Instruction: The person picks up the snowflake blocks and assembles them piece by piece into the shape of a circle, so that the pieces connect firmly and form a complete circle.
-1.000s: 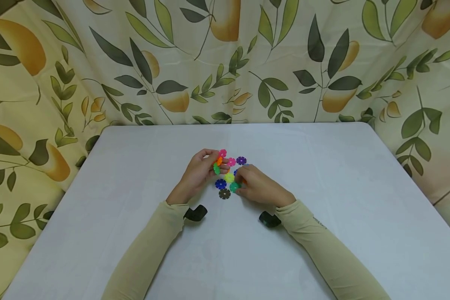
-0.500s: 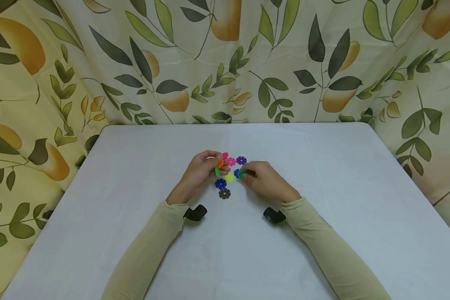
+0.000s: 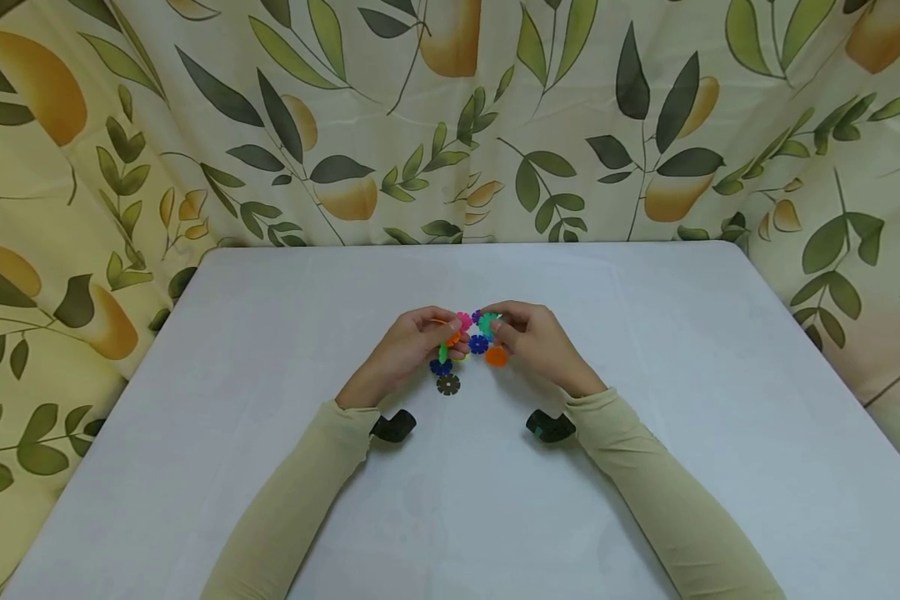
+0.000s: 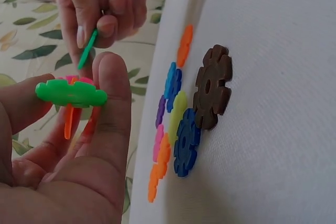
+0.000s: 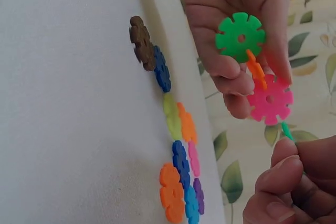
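I see smooth, notched-rim discs (image 3: 478,344) on white cloth (image 3: 435,500) at the head view's centre. There the left hand (image 3: 405,343) pinches a linked green-orange-pink chain (image 5: 256,70), the right hand (image 3: 540,343) a green disc (image 3: 487,324).

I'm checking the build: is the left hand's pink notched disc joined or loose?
Joined: in the right wrist view, an orange notched disc seen nearly edge-on links the pink notched disc to a green notched disc.

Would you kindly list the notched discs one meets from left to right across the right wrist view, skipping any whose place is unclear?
Brown disc, upper dark blue disc, yellow disc, lower pink disc, upper green disc, upper pink disc.
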Demonstrator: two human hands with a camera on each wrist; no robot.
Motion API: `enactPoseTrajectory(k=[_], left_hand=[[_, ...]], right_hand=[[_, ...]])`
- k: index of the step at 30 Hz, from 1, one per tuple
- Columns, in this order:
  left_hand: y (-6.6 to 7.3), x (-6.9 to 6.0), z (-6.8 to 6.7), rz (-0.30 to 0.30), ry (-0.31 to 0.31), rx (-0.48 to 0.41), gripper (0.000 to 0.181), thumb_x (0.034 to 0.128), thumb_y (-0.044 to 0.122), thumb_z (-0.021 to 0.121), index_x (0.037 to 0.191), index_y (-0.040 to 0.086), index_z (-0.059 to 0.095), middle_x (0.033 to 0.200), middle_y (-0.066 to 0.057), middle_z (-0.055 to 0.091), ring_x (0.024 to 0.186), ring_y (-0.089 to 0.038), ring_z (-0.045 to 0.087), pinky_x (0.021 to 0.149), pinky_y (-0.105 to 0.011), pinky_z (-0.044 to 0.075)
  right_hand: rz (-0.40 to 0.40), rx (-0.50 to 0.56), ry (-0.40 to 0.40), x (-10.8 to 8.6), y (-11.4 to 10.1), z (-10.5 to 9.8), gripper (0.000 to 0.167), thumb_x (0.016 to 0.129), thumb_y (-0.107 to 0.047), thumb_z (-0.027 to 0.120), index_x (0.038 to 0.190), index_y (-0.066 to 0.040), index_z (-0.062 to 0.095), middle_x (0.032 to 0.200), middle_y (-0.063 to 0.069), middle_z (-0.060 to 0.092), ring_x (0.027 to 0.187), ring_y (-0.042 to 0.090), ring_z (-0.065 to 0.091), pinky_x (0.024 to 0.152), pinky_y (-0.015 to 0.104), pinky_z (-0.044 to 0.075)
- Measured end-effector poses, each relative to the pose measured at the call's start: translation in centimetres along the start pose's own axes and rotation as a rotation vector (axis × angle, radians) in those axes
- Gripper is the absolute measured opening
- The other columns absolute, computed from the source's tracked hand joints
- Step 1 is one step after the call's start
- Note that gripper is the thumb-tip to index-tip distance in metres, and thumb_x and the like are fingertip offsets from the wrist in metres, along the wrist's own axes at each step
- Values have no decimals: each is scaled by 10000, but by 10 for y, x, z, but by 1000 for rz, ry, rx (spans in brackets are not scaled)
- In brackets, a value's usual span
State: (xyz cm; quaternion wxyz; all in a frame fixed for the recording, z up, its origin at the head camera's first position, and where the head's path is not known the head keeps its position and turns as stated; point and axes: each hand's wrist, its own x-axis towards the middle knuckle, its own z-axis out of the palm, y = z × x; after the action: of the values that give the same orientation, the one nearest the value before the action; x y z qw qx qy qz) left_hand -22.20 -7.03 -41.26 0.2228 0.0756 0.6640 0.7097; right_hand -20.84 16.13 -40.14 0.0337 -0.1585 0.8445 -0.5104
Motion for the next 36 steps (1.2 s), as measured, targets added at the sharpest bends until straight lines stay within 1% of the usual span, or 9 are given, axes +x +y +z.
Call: enactPoseTrajectory(k=[5, 9, 16, 22, 24, 26, 28, 31, 36], left_hand=[[1, -1, 2, 0, -19, 45, 250, 1099, 141, 634, 1288, -22, 645, 1105, -220, 764, 899, -222, 777, 1000, -346, 573], [1, -2, 3, 6, -35, 68, 248, 1095, 144, 642, 1276, -24, 659, 1053, -165, 771, 896, -212, 771, 985, -344, 581], [1, -2, 4, 20, -55, 79, 200, 1081, 127, 664, 1223, -13, 684, 1041, -158, 773, 876, -208, 768, 968, -365, 594], [0, -3, 5, 48, -62, 102, 155, 1060, 55, 669, 1183, -38, 682, 1027, -159, 783, 907, -256, 786, 955, -388, 602], [-1, -4, 5, 55, -68, 108, 141, 1056, 33, 667, 1169, -48, 683, 1026, -165, 784, 915, -273, 788, 945, -392, 606], [-3, -4, 5, 58, -73, 116, 122, 1054, 19, 664, 1147, -56, 688, 1021, -172, 785, 912, -278, 787, 934, -390, 611], [-4, -3, 5, 61, -78, 125, 108, 1050, 10, 666, 1127, -60, 695, 1011, -175, 784, 898, -275, 785, 920, -383, 616], [-4, -3, 5, 68, -88, 136, 89, 1041, -7, 672, 1098, -70, 697, 986, -179, 780, 866, -265, 776, 900, -379, 623], [-6, -2, 5, 66, -92, 142, 85, 1031, -10, 687, 1087, -71, 703, 971, -180, 781, 856, -271, 779, 900, -373, 622]], right_hand=[[7, 31, -13, -1, -2, -1, 282, 1086, -31, 568, 1311, 70, 704, 819, 156, 639, 749, 273, 572, 647, 316, 517], [9, 60, -33, -1, -3, -2, 293, 1088, -40, 558, 1318, 68, 704, 863, 191, 647, 791, 310, 579, 677, 348, 528], [2, 101, -59, -2, -2, -3, 290, 1092, -39, 555, 1314, 77, 701, 943, 264, 653, 816, 292, 573, 682, 311, 519], [-3, 114, -76, -1, 0, 0, 272, 1070, 1, 563, 1281, 65, 723, 996, 189, 689, 821, 250, 559, 693, 281, 506], [2, 113, -87, -1, 0, 1, 276, 1063, 4, 561, 1273, 51, 734, 1043, 170, 708, 851, 260, 563, 715, 282, 507], [9, 107, -101, -1, 1, 2, 286, 1062, -1, 556, 1279, 35, 740, 1134, 156, 730, 927, 266, 590, 781, 281, 520], [18, 102, -115, -1, 1, 2, 298, 1064, -7, 550, 1290, 25, 741, 1235, 156, 732, 1012, 281, 613, 850, 309, 535], [27, 95, -140, -1, 1, 2, 309, 1074, -11, 541, 1312, 16, 737, 1314, 160, 716, 1123, 309, 625, 929, 357, 532], [46, 114, -153, -2, 2, 2, 311, 1081, -19, 540, 1317, 7, 741, 1337, 158, 709, 1187, 336, 620, 965, 407, 520]])
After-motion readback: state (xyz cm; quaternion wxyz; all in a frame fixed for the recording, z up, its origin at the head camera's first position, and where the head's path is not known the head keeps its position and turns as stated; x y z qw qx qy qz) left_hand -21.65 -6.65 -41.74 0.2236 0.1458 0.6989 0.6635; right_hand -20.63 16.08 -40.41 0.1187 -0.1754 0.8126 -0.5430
